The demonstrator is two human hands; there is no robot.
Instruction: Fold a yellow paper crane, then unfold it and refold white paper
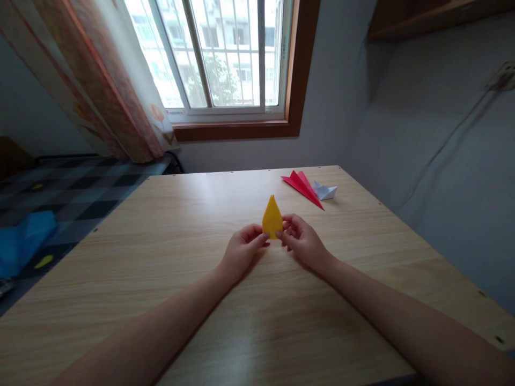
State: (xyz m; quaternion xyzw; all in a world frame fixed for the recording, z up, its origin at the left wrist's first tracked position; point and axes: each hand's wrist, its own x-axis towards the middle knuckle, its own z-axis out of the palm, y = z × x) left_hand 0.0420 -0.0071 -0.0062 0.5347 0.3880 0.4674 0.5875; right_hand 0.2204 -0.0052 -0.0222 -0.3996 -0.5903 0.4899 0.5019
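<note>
A folded yellow paper (272,215), pointed at its far end, lies at the middle of the wooden table (169,252). My left hand (241,252) pinches its near left corner. My right hand (301,241) pinches its near right corner. Both forearms rest over the table's front half. The paper's lower edge is hidden behind my fingertips.
A folded red paper (302,186) and a small white folded paper (325,191) lie at the table's far right. Grey walls stand close to the right and behind. A window with a curtain (108,80) is beyond. A bed with a checked cover (60,198) is left.
</note>
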